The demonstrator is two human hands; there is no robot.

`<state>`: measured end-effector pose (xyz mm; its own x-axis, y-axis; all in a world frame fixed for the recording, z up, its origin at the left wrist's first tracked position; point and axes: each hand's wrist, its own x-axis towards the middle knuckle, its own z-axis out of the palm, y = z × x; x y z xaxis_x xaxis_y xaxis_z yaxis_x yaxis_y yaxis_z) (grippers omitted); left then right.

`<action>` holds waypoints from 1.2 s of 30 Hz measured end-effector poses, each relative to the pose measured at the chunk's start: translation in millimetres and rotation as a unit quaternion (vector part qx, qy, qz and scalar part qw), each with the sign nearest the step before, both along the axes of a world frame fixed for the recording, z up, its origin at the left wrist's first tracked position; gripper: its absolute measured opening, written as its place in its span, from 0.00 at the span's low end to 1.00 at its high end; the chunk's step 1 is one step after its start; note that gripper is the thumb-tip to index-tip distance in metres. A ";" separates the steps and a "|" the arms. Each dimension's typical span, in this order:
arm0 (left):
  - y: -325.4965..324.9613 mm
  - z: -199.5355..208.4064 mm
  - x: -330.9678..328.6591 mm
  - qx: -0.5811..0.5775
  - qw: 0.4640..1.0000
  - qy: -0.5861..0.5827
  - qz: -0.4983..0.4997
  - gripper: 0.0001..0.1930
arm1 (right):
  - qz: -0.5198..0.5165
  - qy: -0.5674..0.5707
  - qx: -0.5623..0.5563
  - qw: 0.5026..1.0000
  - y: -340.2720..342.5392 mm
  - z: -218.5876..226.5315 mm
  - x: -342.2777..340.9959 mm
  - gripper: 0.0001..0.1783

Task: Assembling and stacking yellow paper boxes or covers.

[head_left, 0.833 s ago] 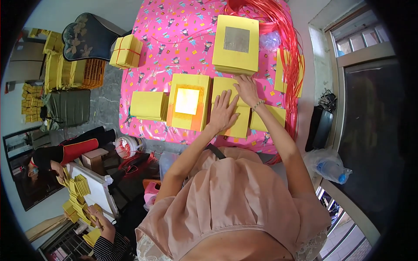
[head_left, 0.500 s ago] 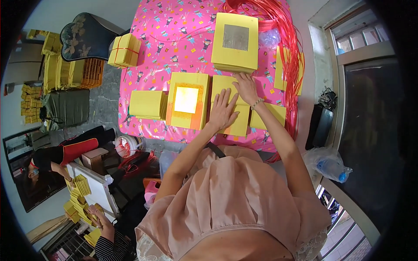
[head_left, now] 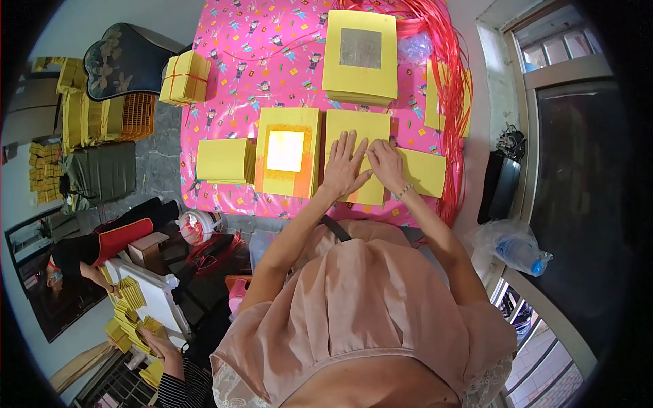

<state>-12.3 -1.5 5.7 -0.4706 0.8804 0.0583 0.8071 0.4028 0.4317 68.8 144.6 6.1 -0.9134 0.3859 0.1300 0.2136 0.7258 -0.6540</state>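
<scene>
My left hand (head_left: 345, 168) lies flat, fingers spread, on a yellow paper stack (head_left: 359, 129) in the middle of the pink patterned table (head_left: 258, 61). My right hand (head_left: 386, 162) rests beside it on the same stack, fingers bent at a sheet's edge; whether it pinches a sheet I cannot tell. To the left lies a yellow sheet with a shiny square and orange bands (head_left: 288, 160). A smaller yellow stack (head_left: 426, 172) sits to the right of my right hand.
A yellow stack with a grey square (head_left: 360, 58) lies at the far side, red strings (head_left: 445, 61) along the right edge. Another yellow stack (head_left: 224, 160) and a tied yellow bundle (head_left: 185, 77) sit left. Other people (head_left: 88, 251) handle yellow paper on the floor at lower left.
My right hand has moved down and left next to my left hand on the middle stack. My left hand has stayed flat on it.
</scene>
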 end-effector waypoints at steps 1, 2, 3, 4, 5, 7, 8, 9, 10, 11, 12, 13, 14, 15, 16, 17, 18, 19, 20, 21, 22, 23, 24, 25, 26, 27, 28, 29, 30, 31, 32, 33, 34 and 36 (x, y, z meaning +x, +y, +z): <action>-0.2 -0.1 0.7 0.009 1.000 0.001 0.002 0.43 | -0.001 -0.001 -0.001 1.000 0.6 -2.6 1.2 0.08; -1.0 -0.7 1.0 0.017 1.000 0.002 0.004 0.43 | 0.001 -0.001 -0.001 1.000 0.1 -3.0 1.1 0.09; -1.4 -1.5 0.8 0.016 1.000 0.001 0.004 0.43 | 0.002 0.000 -0.001 1.000 -0.6 -3.4 0.7 0.09; -1.5 -2.3 0.1 0.017 1.000 0.001 0.005 0.44 | 0.003 -0.001 -0.003 1.000 -1.7 -4.0 -0.4 0.09; -1.0 -2.3 0.7 0.018 1.000 0.001 0.005 0.44 | -0.002 0.000 0.010 1.000 -2.5 -4.6 0.3 0.08; -0.2 -2.1 1.2 0.012 1.000 0.002 0.004 0.45 | -0.007 -0.002 0.023 1.000 -3.9 -5.5 1.5 0.07; 0.1 -2.0 0.8 0.006 1.000 0.005 0.006 0.45 | 0.003 0.000 0.062 0.998 -4.6 -8.0 1.0 0.07; 0.0 -1.7 0.1 0.005 1.000 0.005 0.006 0.45 | 0.013 0.003 0.102 0.995 -5.3 -10.3 1.1 0.08; -0.6 -1.3 -0.6 0.000 1.000 0.012 0.001 0.45 | 0.013 0.002 0.101 0.995 -5.5 -12.1 2.0 0.08; -1.4 -1.6 -0.5 -0.005 1.000 0.020 -0.003 0.46 | 0.011 0.001 0.098 0.995 -4.8 -12.9 2.9 0.07; -4.0 -1.5 1.3 -0.005 1.000 0.019 -0.003 0.46 | 0.008 -0.001 0.095 0.995 -4.7 -13.7 4.3 0.07; -7.6 -1.1 3.7 0.000 0.999 0.017 0.029 0.47 | 0.008 -0.002 0.094 0.996 -5.1 -14.6 5.7 0.07; -10.9 -0.7 5.7 0.006 0.998 0.015 0.062 0.47 | 0.006 0.003 0.075 0.997 -6.8 -12.5 6.0 0.08; -12.0 -0.8 6.4 0.004 0.998 0.014 0.062 0.47 | 0.003 0.008 0.056 0.998 -8.0 -10.5 6.5 0.08; -12.4 -1.2 6.2 -0.012 0.998 0.027 0.062 0.48 | 0.004 0.007 0.054 0.999 -7.9 -8.5 6.5 0.08; -13.9 -1.6 5.5 -0.028 0.997 0.041 0.062 0.49 | 0.002 0.004 0.057 0.998 -7.2 -6.7 5.6 0.08; -14.7 -2.0 5.4 -0.030 0.997 0.041 0.064 0.49 | -0.001 0.000 0.059 0.998 -6.7 -5.1 4.7 0.08; -14.8 -2.6 5.5 -0.032 0.997 0.042 0.063 0.49 | 0.001 0.000 0.058 0.998 -7.0 -3.5 3.8 0.08; -13.3 -3.0 5.7 -0.031 0.997 0.041 0.060 0.49 | 0.003 -0.007 0.051 0.999 -5.6 -3.2 4.6 0.09; -13.2 -3.1 5.4 -0.031 0.997 0.041 0.059 0.49 | 0.005 -0.015 0.045 0.999 -4.5 -2.7 5.6 0.10; -13.5 -3.1 4.8 -0.031 0.997 0.037 0.056 0.49 | 0.003 -0.015 0.046 0.999 -3.8 -2.2 6.6 0.10; -14.7 -3.0 4.0 -0.032 0.997 0.034 0.056 0.49 | 0.012 0.020 0.052 0.998 -4.0 -0.3 6.0 0.12; -15.6 -2.9 3.5 -0.032 0.997 0.034 0.058 0.49 | 0.022 0.056 0.058 0.997 -4.4 2.0 6.0 0.13; -16.6 -2.6 3.0 -0.024 0.998 0.025 0.055 0.49 | 0.024 0.057 0.057 0.996 -3.4 4.8 6.8 0.13; -17.8 -4.1 2.1 -0.015 0.998 0.016 0.053 0.48 | 0.043 0.031 0.069 0.996 -2.1 12.1 6.6 0.15; -18.2 -5.6 0.3 -0.015 0.998 0.018 0.056 0.48 | 0.063 0.005 0.081 0.995 -1.6 16.3 6.9 0.17; -18.3 -7.2 -1.9 -0.005 0.998 0.003 0.055 0.46 | 0.066 0.007 0.081 0.995 -0.2 12.8 6.6 0.17; -18.3 -8.5 -2.8 0.006 0.999 -0.012 0.051 0.44 | 0.091 0.014 0.128 0.987 3.5 6.8 6.2 0.17; -15.6 -2.6 -3.6 0.006 0.999 -0.012 0.048 0.44 | 0.112 0.019 0.175 0.978 9.2 1.9 6.5 0.16; -12.7 3.4 -4.8 0.013 0.997 -0.050 0.063 0.40 | 0.109 0.018 0.175 0.978 15.8 -2.5 7.9 0.16; -12.9 5.3 -5.4 0.020 0.993 -0.087 0.081 0.37 | 0.152 0.032 0.202 0.967 20.8 -3.9 8.0 0.17; -12.6 7.1 -6.1 0.020 0.993 -0.086 0.081 0.37 | 0.194 0.046 0.228 0.953 25.5 -5.4 8.4 0.17; -11.7 8.8 -7.1 0.055 0.990 -0.090 0.095 0.34 | 0.193 0.046 0.228 0.953 30.7 -7.0 8.7 0.17; -11.0 10.2 -10.1 0.090 0.986 -0.093 0.109 0.32 | 0.200 0.061 0.231 0.950 37.2 -3.1 7.1 0.17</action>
<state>-22.4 -12.5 15.9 -0.6645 0.7407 0.0993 0.6099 0.4607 0.6449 75.9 181.8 3.0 -0.9422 -0.1131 0.3154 -0.1968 0.9486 -0.2477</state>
